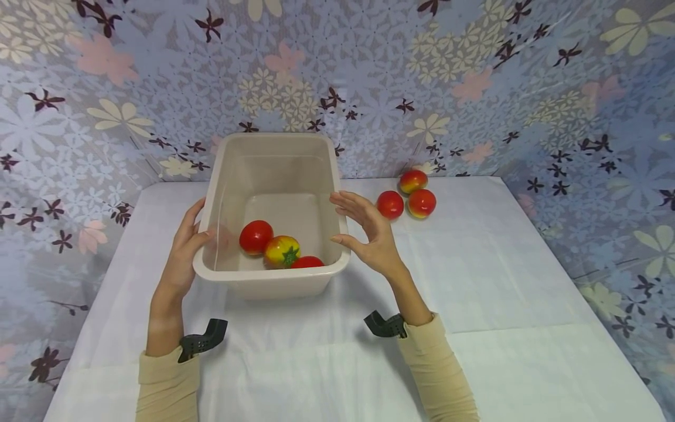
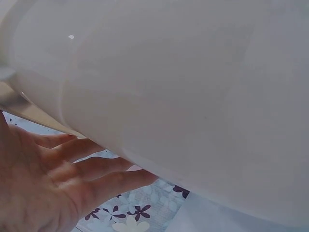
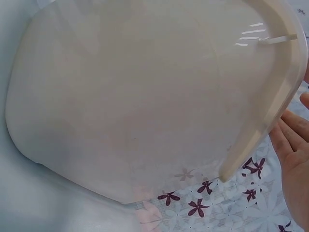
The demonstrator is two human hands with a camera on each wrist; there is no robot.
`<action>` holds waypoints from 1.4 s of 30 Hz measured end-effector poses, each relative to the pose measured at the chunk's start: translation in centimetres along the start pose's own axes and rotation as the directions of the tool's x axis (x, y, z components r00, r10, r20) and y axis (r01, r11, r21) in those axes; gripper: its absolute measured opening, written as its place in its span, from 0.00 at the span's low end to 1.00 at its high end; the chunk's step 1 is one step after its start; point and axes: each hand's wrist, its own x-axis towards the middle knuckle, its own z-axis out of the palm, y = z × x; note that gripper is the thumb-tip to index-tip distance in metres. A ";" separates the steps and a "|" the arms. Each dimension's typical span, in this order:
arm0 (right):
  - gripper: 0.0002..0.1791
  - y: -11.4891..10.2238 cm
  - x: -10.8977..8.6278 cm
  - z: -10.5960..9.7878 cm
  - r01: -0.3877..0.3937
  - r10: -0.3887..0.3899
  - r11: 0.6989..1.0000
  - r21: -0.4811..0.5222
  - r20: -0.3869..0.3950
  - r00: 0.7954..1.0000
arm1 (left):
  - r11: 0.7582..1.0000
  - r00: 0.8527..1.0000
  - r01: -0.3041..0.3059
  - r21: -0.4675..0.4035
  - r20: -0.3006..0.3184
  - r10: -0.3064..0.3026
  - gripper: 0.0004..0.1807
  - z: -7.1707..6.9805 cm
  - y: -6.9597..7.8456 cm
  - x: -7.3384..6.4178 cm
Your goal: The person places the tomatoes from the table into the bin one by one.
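A deep off-white plastic bin (image 1: 274, 275) sits before me, its inside showing in the head view. In its near end are a red tomato (image 1: 256, 237), a yellow-and-red tomato (image 1: 282, 252) with a green star-shaped top, and another red tomato (image 1: 308, 262) partly hidden by the near rim. My left hand (image 1: 181, 252) lies along the bin's left side; the left wrist view shows its extended fingers (image 2: 116, 183) against the outer wall. My right hand (image 1: 369, 234) is at the right side, fingers extended and thumb apart, fingertips right at the rim.
Three more red-and-yellow tomatoes cluster on the white cloth right of the bin: a left one (image 1: 390, 205), a back one (image 1: 413, 181) and a right one (image 1: 422, 203). Flower-patterned fabric (image 1: 369, 88) rises behind the table. Black wrist mounts (image 1: 203, 340) sit on both forearms.
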 end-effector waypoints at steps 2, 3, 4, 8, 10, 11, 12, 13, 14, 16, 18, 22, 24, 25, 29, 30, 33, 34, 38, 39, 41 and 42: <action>0.38 0.0 0.2 -0.1 -0.006 0.006 1.000 -0.003 0.000 1.000 | 1.000 1.000 0.004 -0.011 0.001 -0.004 0.33 -0.1 0.0 0.2; 0.37 0.0 0.3 -0.1 -0.009 0.009 1.000 -0.004 -0.001 1.000 | 1.000 1.000 0.006 -0.015 0.004 -0.006 0.33 -0.1 0.0 0.3; 0.37 0.0 0.4 -0.1 -0.011 0.010 1.000 -0.008 -0.003 1.000 | 1.000 1.000 0.008 -0.013 0.004 -0.008 0.33 -0.2 0.0 0.4; 0.37 -0.2 0.9 -0.4 0.003 -0.004 1.000 -0.013 -0.019 1.000 | 1.000 1.000 0.008 -0.001 0.008 -0.008 0.33 -0.5 0.2 0.7; 0.37 -0.3 1.1 -0.6 0.013 -0.013 1.000 -0.011 -0.030 0.999 | 1.000 1.000 0.005 -0.008 0.008 -0.005 0.32 -0.6 0.2 0.8; 0.37 -0.3 1.2 -0.7 0.018 -0.018 1.000 -0.009 -0.035 0.999 | 1.000 1.000 0.000 -0.016 0.009 0.000 0.32 -0.8 0.2 0.9; 0.37 -0.4 1.3 -0.8 0.021 -0.021 1.000 -0.007 -0.040 0.999 | 1.000 1.000 -0.002 -0.027 0.010 0.003 0.32 -0.9 0.3 1.0; 0.37 -0.4 1.4 -0.9 0.023 -0.024 1.000 -0.006 -0.045 0.999 | 0.999 1.000 -0.006 -0.039 0.012 0.006 0.31 -0.9 0.2 1.0; 0.37 -0.4 1.4 -1.0 0.026 -0.026 1.000 -0.004 -0.049 0.998 | 0.999 1.000 -0.009 -0.052 0.016 0.010 0.31 -1.0 0.2 1.1; 0.37 -0.4 1.4 -1.2 0.025 -0.025 1.000 -0.009 -0.055 0.998 | 0.998 1.000 -0.015 -0.056 0.024 0.017 0.31 -1.1 0.2 1.3; 0.37 -0.3 1.4 -1.4 0.020 -0.021 1.000 -0.017 -0.060 0.998 | 0.998 0.999 -0.016 -0.053 0.033 0.017 0.30 -1.2 0.1 1.4; 0.38 0.0 1.3 -1.9 0.005 -0.008 0.999 -0.041 -0.073 0.997 | 0.999 0.999 -0.004 -0.041 0.045 0.006 0.30 -1.4 0.2 1.7; 0.38 0.2 1.4 -2.2 0.002 -0.006 0.999 -0.047 -0.081 0.997 | 0.999 0.999 0.000 -0.040 0.047 0.002 0.30 -1.4 0.2 1.7; 0.38 0.4 1.5 -2.3 0.003 -0.007 0.999 -0.047 -0.086 0.996 | 0.999 0.999 -0.001 -0.039 0.047 0.002 0.31 -1.4 0.2 1.7; 0.38 0.9 2.2 -2.8 0.022 -0.026 0.999 -0.035 -0.099 0.995 | 0.999 0.999 -0.006 -0.040 0.042 0.008 0.30 -1.6 0.2 1.8; 0.38 1.0 2.3 -2.9 0.029 -0.033 0.999 -0.032 -0.103 0.994 | 0.999 0.999 -0.008 -0.045 0.039 0.009 0.30 -1.7 0.2 1.8; 0.39 1.2 2.8 -3.2 0.045 -0.047 0.999 -0.015 -0.114 0.992 | 0.998 0.999 -0.002 -0.057 0.040 0.005 0.30 -1.6 0.1 1.8; 0.39 1.3 2.8 -3.3 0.049 -0.050 0.999 -0.012 -0.121 0.991 | 0.998 0.999 0.001 -0.058 0.039 0.001 0.30 -1.5 0.0 1.8; 0.38 1.7 2.5 -3.8 0.045 -0.046 0.999 -0.013 -0.153 0.987 | 0.999 0.999 0.008 -0.041 0.045 -0.006 0.31 -1.4 0.0 1.9; 0.37 1.8 2.5 -4.0 0.040 -0.043 0.999 -0.020 -0.161 0.986 | 0.999 0.999 0.006 -0.039 0.042 -0.004 0.30 -1.4 0.0 1.8; 0.36 2.1 2.5 -4.2 0.026 -0.031 0.999 -0.034 -0.172 0.985 | 0.999 0.999 0.001 -0.039 0.037 0.000 0.30 -1.5 0.0 1.8; 0.36 2.3 2.5 -4.4 0.014 -0.022 0.999 -0.042 -0.177 0.984 | 0.999 0.999 -0.001 -0.042 0.032 0.002 0.30 -1.5 0.0 1.8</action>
